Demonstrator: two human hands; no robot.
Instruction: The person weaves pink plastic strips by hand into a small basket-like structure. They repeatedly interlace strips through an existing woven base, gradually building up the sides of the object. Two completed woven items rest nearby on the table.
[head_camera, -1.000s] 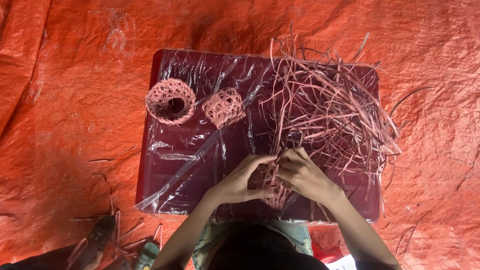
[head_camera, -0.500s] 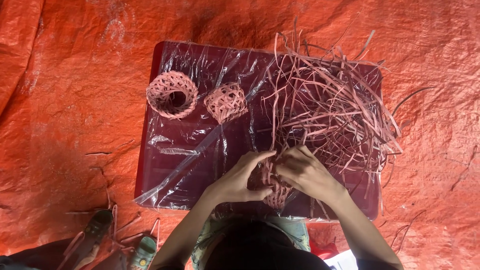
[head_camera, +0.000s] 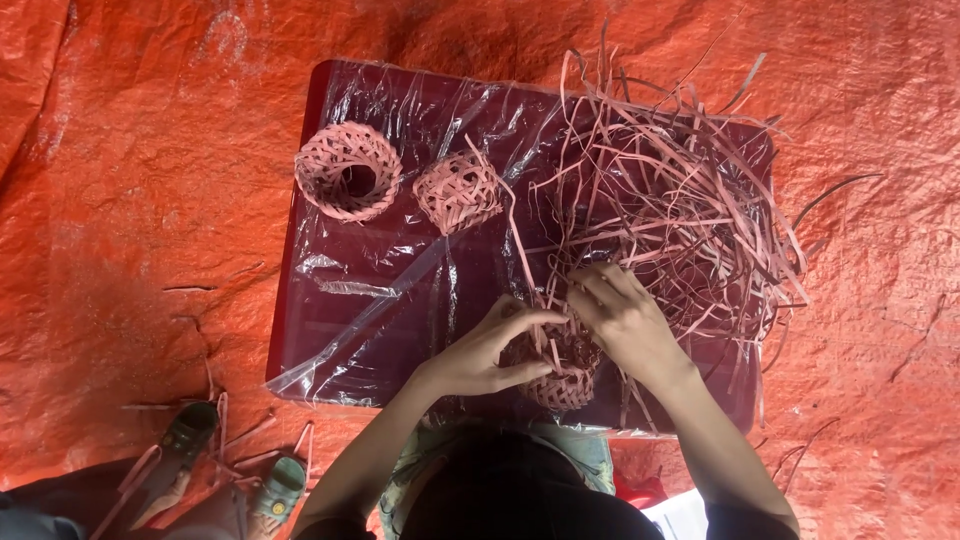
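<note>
Basket (head_camera: 562, 375), half-woven, sits at the bench's (head_camera: 330, 330) near edge; your left hand (head_camera: 485, 350) grips it steady while your right hand (head_camera: 625, 320) pinches a strip (head_camera: 520, 250), loose strips (head_camera: 680, 200) within reach.

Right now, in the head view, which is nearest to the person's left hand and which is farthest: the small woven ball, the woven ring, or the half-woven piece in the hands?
1. Half-woven piece: the left hand is touching it, at the table's near edge.
2. Small woven ball: farther up the table, beyond the hand.
3. Woven ring: farthest, up and to the left.
</note>
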